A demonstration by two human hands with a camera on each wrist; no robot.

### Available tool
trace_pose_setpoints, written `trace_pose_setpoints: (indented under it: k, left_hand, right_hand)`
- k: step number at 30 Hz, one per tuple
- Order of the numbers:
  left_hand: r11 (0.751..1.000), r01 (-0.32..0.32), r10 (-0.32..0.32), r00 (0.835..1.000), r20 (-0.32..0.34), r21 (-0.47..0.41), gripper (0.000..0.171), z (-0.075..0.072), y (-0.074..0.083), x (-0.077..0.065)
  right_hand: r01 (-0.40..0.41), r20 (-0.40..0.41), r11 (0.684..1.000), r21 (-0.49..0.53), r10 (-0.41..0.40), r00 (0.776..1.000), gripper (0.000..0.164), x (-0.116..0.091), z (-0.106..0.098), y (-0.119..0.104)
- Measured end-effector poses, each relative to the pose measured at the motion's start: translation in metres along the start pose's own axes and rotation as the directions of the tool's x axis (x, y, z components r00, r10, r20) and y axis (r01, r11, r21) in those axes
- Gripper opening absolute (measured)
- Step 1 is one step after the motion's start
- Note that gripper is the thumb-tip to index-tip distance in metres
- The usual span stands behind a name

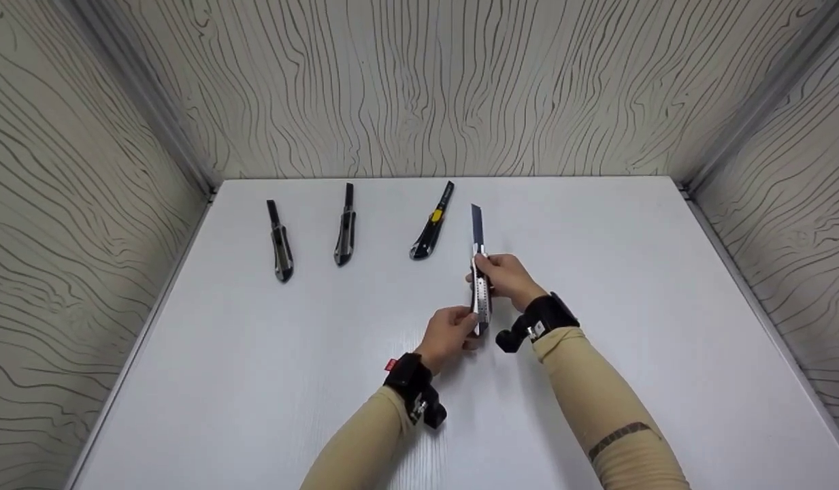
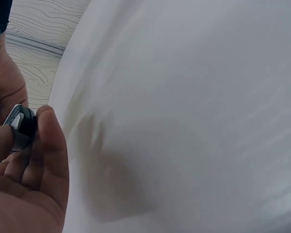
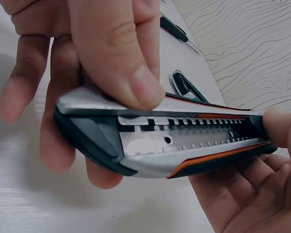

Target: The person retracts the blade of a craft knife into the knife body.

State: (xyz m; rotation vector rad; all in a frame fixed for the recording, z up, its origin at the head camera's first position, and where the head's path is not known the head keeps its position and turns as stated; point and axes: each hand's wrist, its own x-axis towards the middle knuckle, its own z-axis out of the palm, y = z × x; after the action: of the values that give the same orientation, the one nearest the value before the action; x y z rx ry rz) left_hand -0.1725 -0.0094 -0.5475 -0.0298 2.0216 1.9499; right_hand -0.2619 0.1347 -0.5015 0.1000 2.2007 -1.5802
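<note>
A silver utility knife (image 1: 482, 296) is held lifted in front of me, its long dark blade (image 1: 477, 224) out and pointing away. My left hand (image 1: 448, 335) pinches the tail end between thumb and fingers. My right hand (image 1: 511, 275) grips the body nearer the blade, thumb on top. In the right wrist view, the knife's metal channel (image 3: 184, 133) shows toothed edges and orange trim, with the right thumb (image 3: 279, 126) over the slider area. The left wrist view shows the dark tail end (image 2: 26, 124) between the left fingers; the blade is hidden there.
Three more utility knives lie on the white table (image 1: 310, 381): a grey one (image 1: 281, 252) farthest left, another grey one (image 1: 346, 235) beside it, and a black one with a yellow slider (image 1: 430, 231). Wood-patterned walls (image 1: 405, 88) enclose the table's back and sides.
</note>
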Motion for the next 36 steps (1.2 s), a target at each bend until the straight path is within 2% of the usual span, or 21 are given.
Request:
trace_pose_setpoints:
  k: [6,13,25,36]
  left_hand:
    - [1.000,-0.002,0.002,1.000,-0.009,0.019,0.032,0.0004,-0.0005,-0.0007]
    - [0.999,0.005,-0.004,1.000,-0.011,0.052,0.030,0.0004,0.0013,-0.0015]
    - [0.999,0.003,-0.002,1.000,-0.020,0.046,0.026,0.0015,0.0036,-0.0017]
    - [0.999,-0.008,0.009,1.000,-0.027,0.041,0.026,0.0004,0.0001,0.0008]
  right_hand:
    - [-0.007,-0.001,1.000,0.012,0.007,1.000,0.048,-0.0008,0.0013,0.0005]
    - [-0.019,-0.004,0.999,0.031,0.020,1.000,0.043,-0.0009,0.0021,0.0001]
    - [-0.027,0.009,0.997,0.078,0.027,1.000,0.041,0.0001,-0.0002,0.0007]
    - [0.014,0.053,0.995,0.095,-0.019,0.998,0.038,-0.0006,-0.0003,0.0013]
